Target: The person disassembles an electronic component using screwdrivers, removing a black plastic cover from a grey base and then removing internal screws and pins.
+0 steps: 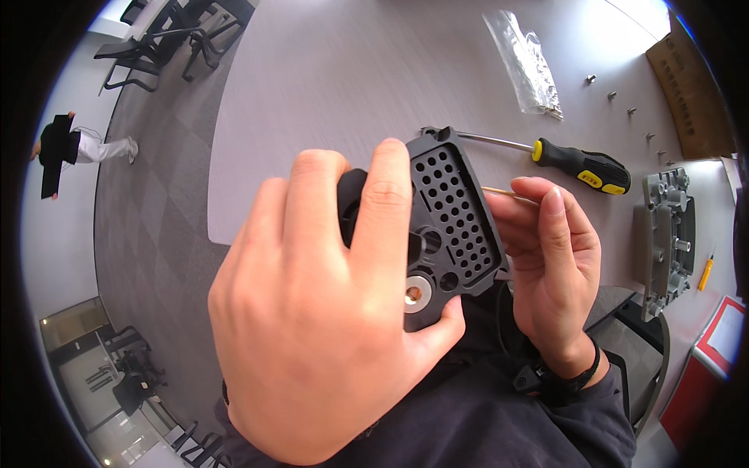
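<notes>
My left hand point(312, 312) is wrapped round a black perforated housing point(477, 204), held tilted above my lap near the table edge. Rows of round holes cover the housing's face. A silver ring with a copper-coloured centre point(416, 295) shows low on it, close to my left thumb. On the far side of the housing, my right hand point(554, 265) is closed, with thumb and forefinger near each other at a thin brass-coloured rod point(499, 192). The rod's one end is hidden behind the housing, the other by my fingers.
A black and yellow screwdriver point(585, 166) lies beyond my right hand. Farther off are a clear bag of small parts point(527, 70) and several loose screws point(612, 95). At right stand a grey metal casting point(663, 242), a cardboard box point(690, 93) and an orange pen-like tool point(707, 273).
</notes>
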The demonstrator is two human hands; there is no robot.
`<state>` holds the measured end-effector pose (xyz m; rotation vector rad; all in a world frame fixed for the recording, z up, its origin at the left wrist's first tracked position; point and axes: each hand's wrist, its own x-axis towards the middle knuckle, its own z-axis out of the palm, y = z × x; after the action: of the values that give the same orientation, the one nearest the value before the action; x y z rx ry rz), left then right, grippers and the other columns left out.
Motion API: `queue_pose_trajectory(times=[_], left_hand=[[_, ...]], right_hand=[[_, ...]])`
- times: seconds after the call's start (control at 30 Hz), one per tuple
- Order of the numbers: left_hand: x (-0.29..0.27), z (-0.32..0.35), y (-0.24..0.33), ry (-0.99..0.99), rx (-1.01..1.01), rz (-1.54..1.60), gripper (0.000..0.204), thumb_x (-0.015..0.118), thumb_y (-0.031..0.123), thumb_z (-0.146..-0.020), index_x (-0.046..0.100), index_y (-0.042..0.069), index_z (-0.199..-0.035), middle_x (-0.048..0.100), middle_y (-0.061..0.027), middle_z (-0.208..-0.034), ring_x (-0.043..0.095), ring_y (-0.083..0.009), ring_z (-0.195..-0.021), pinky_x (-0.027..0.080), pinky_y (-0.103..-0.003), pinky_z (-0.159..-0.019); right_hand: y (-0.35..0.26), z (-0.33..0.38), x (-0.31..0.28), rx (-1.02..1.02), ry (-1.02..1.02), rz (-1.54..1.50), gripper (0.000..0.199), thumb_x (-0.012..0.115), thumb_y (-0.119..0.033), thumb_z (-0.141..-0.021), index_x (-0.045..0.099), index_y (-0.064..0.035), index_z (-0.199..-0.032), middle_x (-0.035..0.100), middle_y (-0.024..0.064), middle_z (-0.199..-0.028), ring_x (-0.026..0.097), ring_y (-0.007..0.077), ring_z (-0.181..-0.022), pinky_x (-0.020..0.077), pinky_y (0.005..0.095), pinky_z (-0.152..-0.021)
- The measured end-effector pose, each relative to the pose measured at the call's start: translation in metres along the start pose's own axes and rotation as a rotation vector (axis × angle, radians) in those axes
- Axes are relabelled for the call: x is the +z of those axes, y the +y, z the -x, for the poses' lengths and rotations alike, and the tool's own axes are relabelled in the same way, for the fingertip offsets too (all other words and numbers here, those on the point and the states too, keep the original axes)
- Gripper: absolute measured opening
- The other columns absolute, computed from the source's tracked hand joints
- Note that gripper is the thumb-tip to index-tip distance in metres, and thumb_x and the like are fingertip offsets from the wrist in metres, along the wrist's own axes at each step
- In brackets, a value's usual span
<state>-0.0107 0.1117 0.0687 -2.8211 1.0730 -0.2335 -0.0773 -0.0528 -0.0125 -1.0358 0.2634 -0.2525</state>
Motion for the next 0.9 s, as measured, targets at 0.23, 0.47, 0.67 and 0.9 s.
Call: queue_pose_trajectory(times=[0.23, 0.47, 0.67, 0.9], left_hand=[[-0.002, -0.003, 0.004, -0.057, -0.079, 0.274, 0.076, 0.08, 0.018, -0.047, 0.056, 0.004, -0.118, 0.053, -0.011, -0.096, 0.057, -0.027, -0.074, 0.049, -0.038, -0.063], [0.017, 0.004, -0.003, -0.062, -0.091, 0.397, 0.078, 0.078, 0.016, -0.044, 0.055, 0.003, -0.118, 0.053, -0.0112, -0.098, 0.056, -0.0257, -0.074, 0.048, -0.036, -0.063], [0.031, 0.014, -0.012, 0.051, -0.118, 0.492, 0.081, 0.074, 0.019, -0.041, 0.055, 0.001, -0.117, 0.054, -0.0115, -0.102, 0.054, -0.0234, -0.077, 0.043, -0.031, -0.06], [0.034, 0.014, -0.016, 0.052, -0.104, 0.514, 0.082, 0.073, 0.022, -0.041, 0.055, 0.0, -0.118, 0.054, -0.0118, -0.102, 0.055, -0.023, -0.077, 0.043, -0.031, -0.06]], right_hand=[[-0.003, -0.001, 0.003, 0.023, -0.009, 0.132, 0.032, 0.04, -0.023, -0.102, 0.056, 0.0032, -0.112, 0.068, 0.0191, -0.097, 0.069, 0.0232, -0.087, 0.0552, 0.0318, -0.076], [-0.025, -0.007, -0.025, -0.447, -0.22, 0.854, 0.02, 0.048, -0.003, -0.094, 0.059, 0.0081, -0.107, 0.068, 0.0206, -0.096, 0.068, 0.0232, -0.081, 0.052, 0.0305, -0.07], [-0.023, -0.016, -0.038, -0.53, -0.11, 1.068, 0.016, 0.062, 0.01, -0.079, 0.066, 0.0064, -0.095, 0.069, 0.0157, -0.089, 0.066, 0.0214, -0.079, 0.0512, 0.027, -0.071], [-0.023, -0.024, -0.038, -0.671, -0.227, 1.364, 0.017, 0.069, 0.005, -0.072, 0.067, 0.0022, -0.089, 0.069, 0.0132, -0.092, 0.064, 0.0264, -0.082, 0.0509, 0.0314, -0.072]])
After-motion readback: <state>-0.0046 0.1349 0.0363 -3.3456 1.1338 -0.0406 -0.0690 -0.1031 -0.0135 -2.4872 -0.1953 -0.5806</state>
